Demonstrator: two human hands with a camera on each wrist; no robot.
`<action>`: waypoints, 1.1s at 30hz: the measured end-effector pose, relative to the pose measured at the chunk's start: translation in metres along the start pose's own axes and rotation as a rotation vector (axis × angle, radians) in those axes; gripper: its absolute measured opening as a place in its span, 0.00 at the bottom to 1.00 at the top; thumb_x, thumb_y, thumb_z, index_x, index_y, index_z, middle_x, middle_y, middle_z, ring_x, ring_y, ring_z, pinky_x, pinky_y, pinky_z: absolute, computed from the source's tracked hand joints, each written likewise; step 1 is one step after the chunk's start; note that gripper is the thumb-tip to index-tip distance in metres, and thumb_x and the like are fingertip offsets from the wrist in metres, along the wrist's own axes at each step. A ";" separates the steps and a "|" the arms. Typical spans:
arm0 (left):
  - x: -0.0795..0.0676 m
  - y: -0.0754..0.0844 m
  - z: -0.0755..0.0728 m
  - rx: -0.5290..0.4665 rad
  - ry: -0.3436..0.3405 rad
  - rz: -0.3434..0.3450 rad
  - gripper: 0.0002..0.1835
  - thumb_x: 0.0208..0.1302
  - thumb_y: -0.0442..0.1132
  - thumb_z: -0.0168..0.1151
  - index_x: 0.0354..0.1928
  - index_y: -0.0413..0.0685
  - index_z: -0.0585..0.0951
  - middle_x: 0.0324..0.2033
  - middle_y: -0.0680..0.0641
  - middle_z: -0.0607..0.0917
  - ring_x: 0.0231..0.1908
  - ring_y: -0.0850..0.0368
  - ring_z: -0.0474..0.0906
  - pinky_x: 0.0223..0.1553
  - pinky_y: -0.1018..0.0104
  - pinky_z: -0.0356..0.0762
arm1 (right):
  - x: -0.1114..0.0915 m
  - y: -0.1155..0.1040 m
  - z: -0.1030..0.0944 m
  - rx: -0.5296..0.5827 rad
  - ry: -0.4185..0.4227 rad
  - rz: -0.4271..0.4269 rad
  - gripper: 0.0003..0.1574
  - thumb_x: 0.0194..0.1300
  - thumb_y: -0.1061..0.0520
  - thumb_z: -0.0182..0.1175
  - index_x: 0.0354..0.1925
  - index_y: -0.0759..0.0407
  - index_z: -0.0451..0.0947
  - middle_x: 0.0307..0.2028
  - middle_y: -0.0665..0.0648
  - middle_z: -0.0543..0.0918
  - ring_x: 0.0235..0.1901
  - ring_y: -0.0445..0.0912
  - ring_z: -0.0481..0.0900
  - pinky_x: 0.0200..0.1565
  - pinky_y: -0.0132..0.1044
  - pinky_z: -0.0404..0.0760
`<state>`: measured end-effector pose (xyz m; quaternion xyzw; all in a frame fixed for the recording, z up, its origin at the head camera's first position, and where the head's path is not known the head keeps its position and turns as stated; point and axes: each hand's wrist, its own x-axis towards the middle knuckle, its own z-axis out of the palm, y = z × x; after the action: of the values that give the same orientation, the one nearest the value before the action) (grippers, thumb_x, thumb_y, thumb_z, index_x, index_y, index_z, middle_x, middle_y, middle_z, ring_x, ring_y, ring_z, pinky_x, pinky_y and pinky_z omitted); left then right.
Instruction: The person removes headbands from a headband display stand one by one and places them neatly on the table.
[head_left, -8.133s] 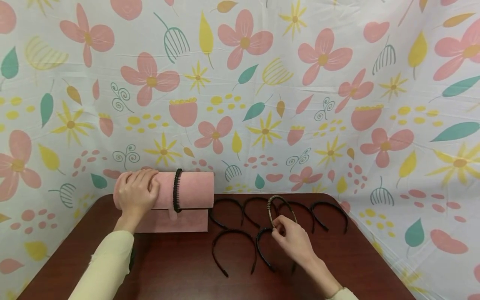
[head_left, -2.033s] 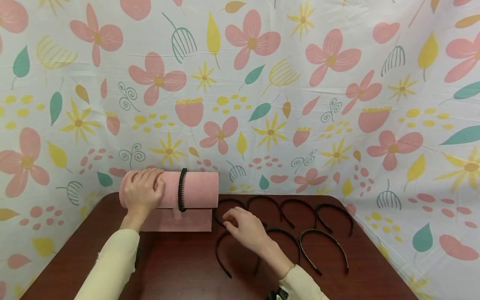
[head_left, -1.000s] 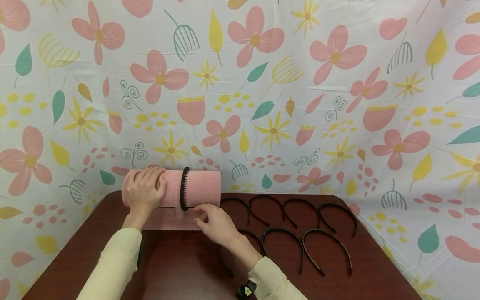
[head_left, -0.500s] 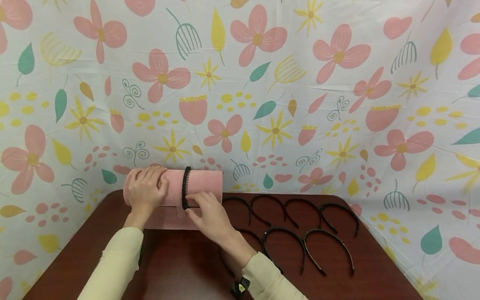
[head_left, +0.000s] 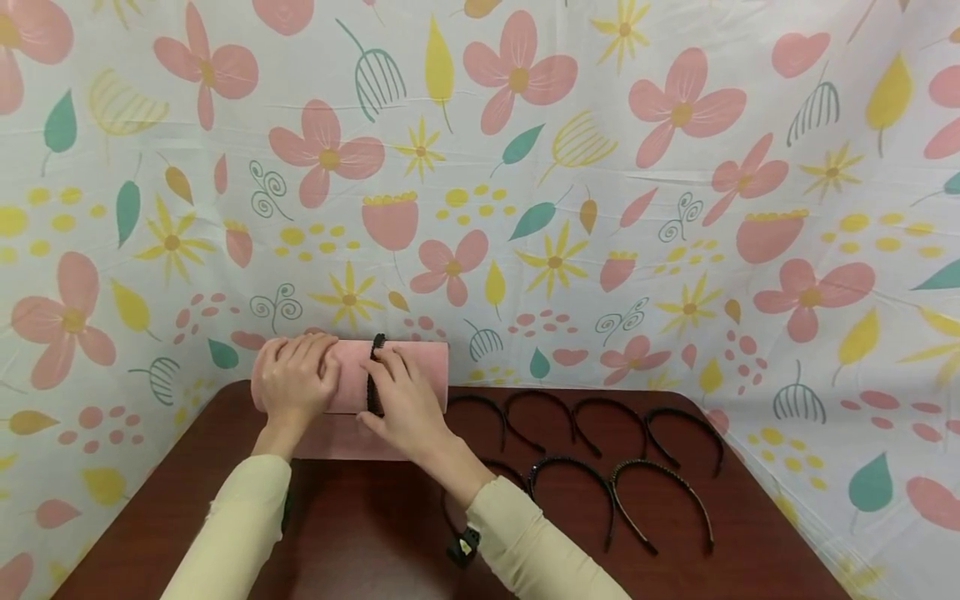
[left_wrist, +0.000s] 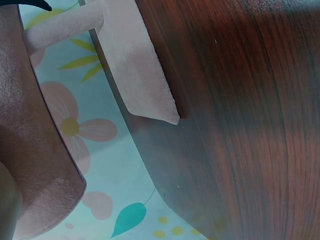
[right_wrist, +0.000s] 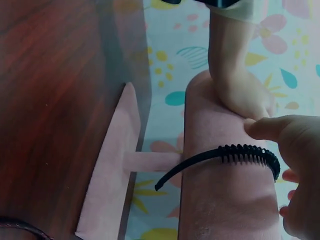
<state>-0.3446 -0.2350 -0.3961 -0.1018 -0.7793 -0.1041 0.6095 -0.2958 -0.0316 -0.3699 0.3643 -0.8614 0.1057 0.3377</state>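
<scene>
A pink velvety headband holder (head_left: 350, 375), a padded roll on a post and flat base, stands at the table's back left. My left hand (head_left: 295, 383) grips the roll's left end, fingers curled over its top. A black toothed headband (right_wrist: 245, 151) sits round the roll near its middle, its front tip sticking out toward the base. My right hand (head_left: 407, 407) is at this headband, fingers spread over its upper part and thumb lower down. In the right wrist view the thumb and fingers stand apart around the band, without a visible pinch.
On the dark wooden table (head_left: 360, 533), several headbands lie in two rows at the right. A gold-brown headband (head_left: 671, 482) is at the front row's right end, beside a dark beaded headband (head_left: 573, 463). My right forearm partly covers another. A flowered cloth hangs behind.
The gold-brown headband, earlier in my right hand, now lies in the front row. My right hand has moved left to the black headband and up along it. My left hand stays on the roll.
</scene>
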 end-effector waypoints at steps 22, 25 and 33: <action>0.000 0.000 0.002 -0.018 -0.009 -0.020 0.20 0.64 0.46 0.48 0.39 0.45 0.88 0.39 0.44 0.90 0.40 0.43 0.85 0.54 0.46 0.75 | 0.013 -0.002 0.008 -0.306 -0.287 0.067 0.68 0.49 0.27 0.70 0.77 0.46 0.50 0.79 0.56 0.48 0.79 0.55 0.45 0.71 0.61 0.59; 0.000 0.000 0.001 -0.016 -0.003 -0.018 0.20 0.64 0.46 0.48 0.39 0.46 0.88 0.38 0.44 0.90 0.39 0.43 0.86 0.54 0.46 0.75 | 0.012 0.001 0.009 -0.305 -0.282 0.056 0.66 0.49 0.29 0.71 0.77 0.47 0.52 0.79 0.55 0.49 0.79 0.54 0.46 0.72 0.61 0.57; -0.001 0.000 0.000 -0.020 -0.003 -0.019 0.19 0.63 0.45 0.49 0.39 0.46 0.88 0.38 0.45 0.90 0.39 0.44 0.85 0.53 0.46 0.75 | 0.011 0.011 0.005 -0.282 -0.253 0.034 0.64 0.47 0.31 0.74 0.74 0.49 0.56 0.77 0.54 0.56 0.77 0.50 0.53 0.74 0.58 0.56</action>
<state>-0.3446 -0.2346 -0.3968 -0.1004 -0.7802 -0.1175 0.6062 -0.3116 -0.0317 -0.3660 0.3090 -0.9095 -0.0570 0.2723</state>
